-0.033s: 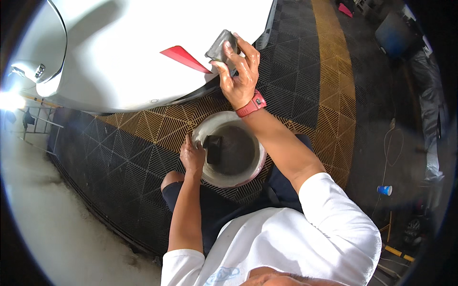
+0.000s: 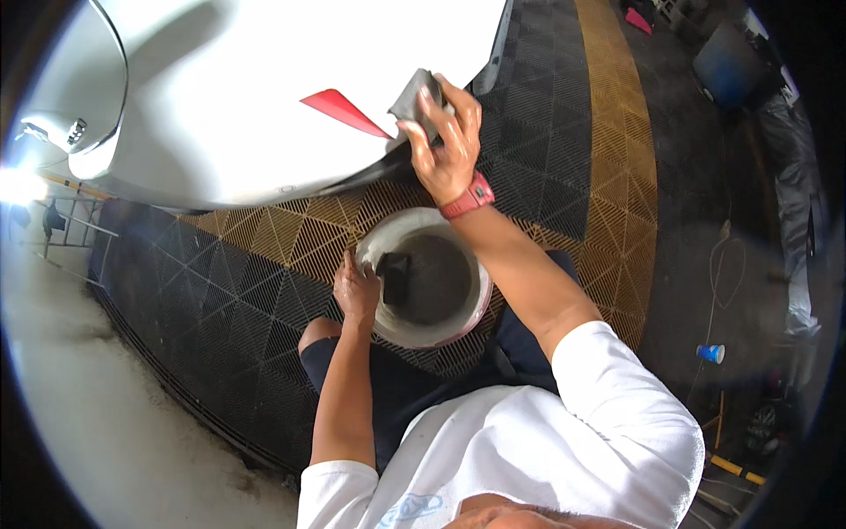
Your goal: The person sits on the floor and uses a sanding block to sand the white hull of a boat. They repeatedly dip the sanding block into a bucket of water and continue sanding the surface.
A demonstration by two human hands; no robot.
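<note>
My right hand (image 2: pixel 448 150), with a red watch (image 2: pixel 467 195) on its wrist, grips a thin grey pad (image 2: pixel 412 95) that looks like wet sandpaper. The pad lies against the white car's bumper (image 2: pixel 238 132), just right of a red wedge-shaped reflector (image 2: pixel 345 113). Between my knees stands a round pale bucket (image 2: pixel 423 335) of murky water. At its left rim is my left hand (image 2: pixel 354 291), closed on the edge. Beside those fingers, inside the bucket, is a dark block-like thing (image 2: pixel 396 280); its kind cannot be made out.
Black and tan slatted floor tiles (image 2: pixel 264 309) surround the bucket. A bright lamp (image 2: pixel 22 187) and a metal frame (image 2: pixel 84 225) stand at the far left. On the right are a blue cup (image 2: pixel 709 353), a thin cord (image 2: pixel 727 264) and a dark blue bin (image 2: pixel 730 69).
My right hand and the grey pad have shifted slightly down toward me, along the bumper. My left hand and the bucket have hardly moved.
</note>
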